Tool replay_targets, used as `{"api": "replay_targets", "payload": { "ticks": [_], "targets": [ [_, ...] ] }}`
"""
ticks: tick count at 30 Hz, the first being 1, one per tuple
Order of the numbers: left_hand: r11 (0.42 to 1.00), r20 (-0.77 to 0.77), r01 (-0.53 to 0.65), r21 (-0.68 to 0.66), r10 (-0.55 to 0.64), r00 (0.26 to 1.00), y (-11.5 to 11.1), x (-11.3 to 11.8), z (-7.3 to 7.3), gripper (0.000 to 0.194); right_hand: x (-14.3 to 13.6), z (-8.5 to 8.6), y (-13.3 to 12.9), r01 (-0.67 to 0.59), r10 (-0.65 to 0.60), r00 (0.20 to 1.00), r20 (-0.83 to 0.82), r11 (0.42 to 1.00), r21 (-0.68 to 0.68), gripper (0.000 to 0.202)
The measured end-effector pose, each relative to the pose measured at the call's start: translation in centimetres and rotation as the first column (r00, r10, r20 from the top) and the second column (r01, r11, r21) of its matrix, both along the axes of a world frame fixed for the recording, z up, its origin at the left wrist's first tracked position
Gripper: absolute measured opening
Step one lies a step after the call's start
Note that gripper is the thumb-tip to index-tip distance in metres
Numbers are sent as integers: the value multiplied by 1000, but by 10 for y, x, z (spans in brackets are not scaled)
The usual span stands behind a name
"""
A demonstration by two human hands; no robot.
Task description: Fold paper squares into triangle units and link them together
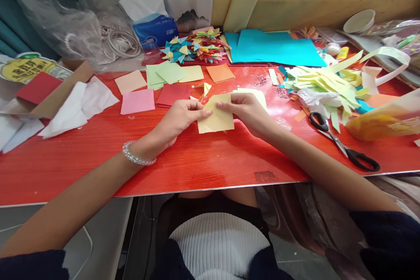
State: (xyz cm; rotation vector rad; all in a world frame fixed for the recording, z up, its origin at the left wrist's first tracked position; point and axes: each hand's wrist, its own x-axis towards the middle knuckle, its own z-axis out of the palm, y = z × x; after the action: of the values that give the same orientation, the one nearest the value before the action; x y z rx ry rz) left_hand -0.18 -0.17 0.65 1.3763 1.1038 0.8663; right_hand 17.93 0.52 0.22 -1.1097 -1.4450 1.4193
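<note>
A square of pale yellow paper (216, 118) is held up just above the red table (210, 162). My left hand (182, 120) pinches its left side between thumb and fingers. On the upper right edge, my right hand (247, 109) grips it, thumb in front. Behind the paper lies a small folded yellow and orange paper piece (205, 91), partly covered. Past my right hand, pale yellow-green sheets (256, 94) rest on the table. Stacks of square paper stand beyond my left hand: red (172, 95), pink (138, 101), peach (130, 82), green (167, 73) and orange (220, 72).
Black-handled scissors (334, 140) lie at the right, beside a heap of paper strips (318, 81). Blue sheets (275, 48) and folded paper pieces (197, 47) are at the back. A cardboard box (72, 78), crumpled tissue (78, 107) and a tissue pack (154, 30) stand left.
</note>
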Motion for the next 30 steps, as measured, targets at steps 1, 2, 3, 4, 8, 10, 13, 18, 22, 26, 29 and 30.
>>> {"api": "replay_targets", "payload": {
  "ticks": [1,2,3,4,8,10,13,18,22,26,29,30],
  "targets": [
    [1000,0,1,-8,-1,1000,0,0,-1,29,0,1,0,-9,9,1000,-11,1000,-3,23],
    [1000,2,4,-18,-4,1000,0,0,-2,29,0,1,-1,-18,18,1000,-18,1000,-5,23],
    [1000,4,7,-29,-7,1000,-1,1,-4,30,0,2,-1,-24,24,1000,-20,1000,-2,24],
    [999,7,11,-42,-11,1000,-1,1,-5,30,0,3,-2,-24,24,1000,-13,1000,4,25],
    [997,7,27,-67,-27,1000,-2,1,-7,30,-1,5,-4,-16,15,999,44,1000,24,29],
    [997,-3,35,-65,-35,999,-1,0,-7,29,-1,6,-4,-8,5,998,69,999,34,30],
    [991,-61,110,-73,-114,992,1,-3,-4,26,0,8,-3,-11,4,992,123,999,53,31],
    [959,-53,250,-131,-259,964,2,-5,-1,25,3,8,0,-77,68,976,206,996,33,31],
    [959,-44,245,-141,-253,966,2,-3,-3,27,5,7,2,-110,98,974,204,993,47,31],
    [961,-40,234,-144,-242,969,1,-3,-5,27,5,5,2,-104,88,972,216,993,60,34],
    [966,-53,223,-126,-231,971,1,-3,-6,27,6,5,3,-115,107,974,197,993,27,32],
    [968,-60,220,-121,-228,972,1,-2,-6,28,6,4,3,-115,109,976,190,993,20,32]
  ]
}}
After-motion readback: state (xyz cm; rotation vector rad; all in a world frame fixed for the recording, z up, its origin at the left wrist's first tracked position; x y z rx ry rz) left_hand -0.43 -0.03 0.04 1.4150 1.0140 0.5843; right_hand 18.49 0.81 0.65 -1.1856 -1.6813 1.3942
